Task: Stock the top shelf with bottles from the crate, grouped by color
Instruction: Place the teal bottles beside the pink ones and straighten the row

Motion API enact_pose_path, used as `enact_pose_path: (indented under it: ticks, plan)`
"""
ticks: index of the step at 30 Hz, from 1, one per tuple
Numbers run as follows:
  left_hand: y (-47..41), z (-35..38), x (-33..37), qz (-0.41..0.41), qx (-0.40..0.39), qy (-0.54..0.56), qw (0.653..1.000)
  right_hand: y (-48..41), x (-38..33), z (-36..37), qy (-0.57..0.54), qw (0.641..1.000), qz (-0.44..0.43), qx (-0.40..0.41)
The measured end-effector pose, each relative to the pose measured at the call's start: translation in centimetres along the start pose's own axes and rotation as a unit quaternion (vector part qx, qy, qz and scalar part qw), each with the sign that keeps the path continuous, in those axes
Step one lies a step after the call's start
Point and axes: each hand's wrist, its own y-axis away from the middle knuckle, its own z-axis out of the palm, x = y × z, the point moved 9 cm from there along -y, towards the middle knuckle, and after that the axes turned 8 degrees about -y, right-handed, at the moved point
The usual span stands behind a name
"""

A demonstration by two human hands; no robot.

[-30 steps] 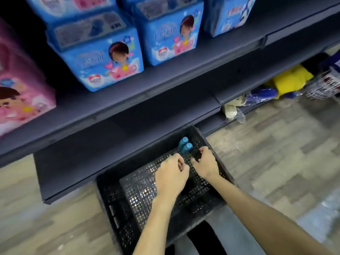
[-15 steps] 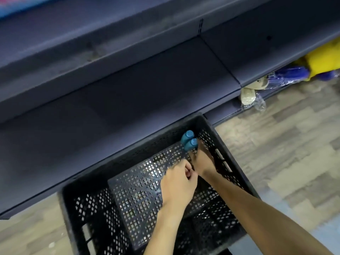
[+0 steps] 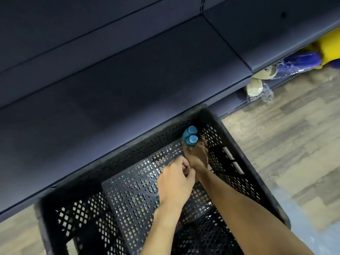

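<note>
Reaching into the crate (image 3: 226,155), the right hand (image 3: 197,157) meets two blue-capped bottles (image 3: 190,138) just beyond its fingers. Blur hides any grip. The left hand (image 3: 174,181) curls beside it, its hold unclear. Lifting both bottles one-handed could drop one. The bottles' bodies are hidden.

Nothing readable shows on the crate (image 3: 230,129), bottles (image 3: 190,138) or shelves (image 3: 128,80).

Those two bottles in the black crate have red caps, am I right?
Not quite: the caps are blue, not red, as the head view shows. The two bottles do stand in the black crate.
</note>
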Motion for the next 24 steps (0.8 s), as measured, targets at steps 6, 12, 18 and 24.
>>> enact_pose_path:
  ticks: [6, 12, 18, 24]
  plan:
    - [0.8, 0.5, -1.0, -0.002, 0.011, -0.005, 1.000, -1.4, -0.6, -2.3, -0.004, 0.989, 0.042, 0.140]
    - [1.2, 0.3, -2.2, -0.002, 0.020, -0.013, 1.000, -1.6, -0.5, -2.4, -0.006, 0.985, 0.051, 0.167]
    - [1.4, 0.5, -3.1, 0.003, 0.026, -0.010, 1.000, -1.8, 0.1, -3.2, -0.023, 0.986, 0.033, 0.165]
    - [1.0, 0.7, -2.8, 0.011, 0.031, -0.016, 0.999, -1.2, -1.0, -4.0, 0.038, 0.988, -0.016, 0.148]
